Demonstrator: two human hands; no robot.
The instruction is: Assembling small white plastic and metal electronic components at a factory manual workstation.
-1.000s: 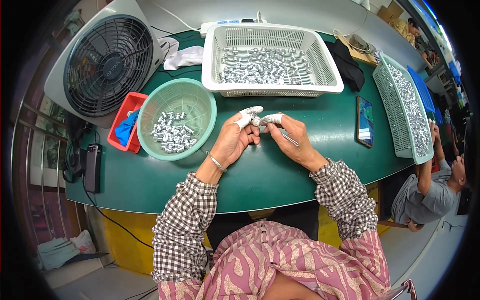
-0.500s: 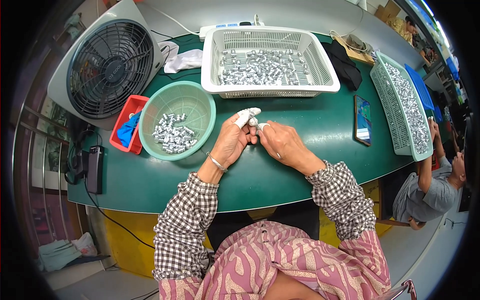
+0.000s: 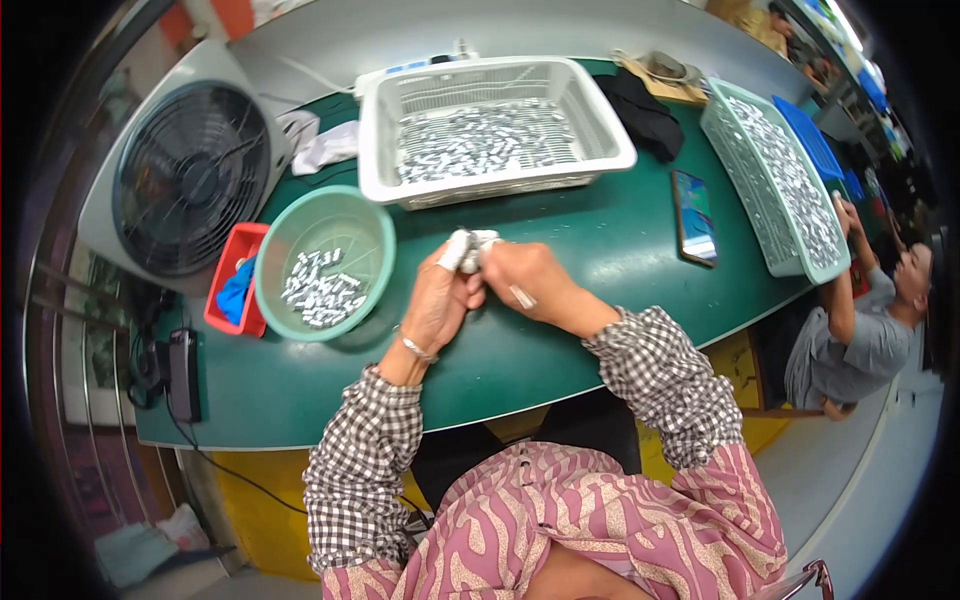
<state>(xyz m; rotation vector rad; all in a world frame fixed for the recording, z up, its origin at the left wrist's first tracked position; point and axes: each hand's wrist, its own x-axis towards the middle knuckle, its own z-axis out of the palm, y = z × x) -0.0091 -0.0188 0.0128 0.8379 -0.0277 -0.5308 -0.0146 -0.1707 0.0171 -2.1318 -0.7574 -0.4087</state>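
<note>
Close together over the green table, both my hands work at a small silver metal part. My left hand is closed on that part; white wrapping covers some of its fingers. My right hand is closed on a thin pale tool, whose end sticks out below the palm; its other end is hidden by my fingers. Left of my hands is a round green basket with similar metal parts in it. Beyond my hands stands a white rectangular basket holding many more.
A fan stands at the far left behind a red tray with a blue cloth in it. On the right lie a phone and a dark cloth. Farther right, a person touches a long green basket of metal parts.
The view has turned, so the table things sit farther left. My right fingers have closed in over the part, against my left fingers. The tool's end shows more broadly.
</note>
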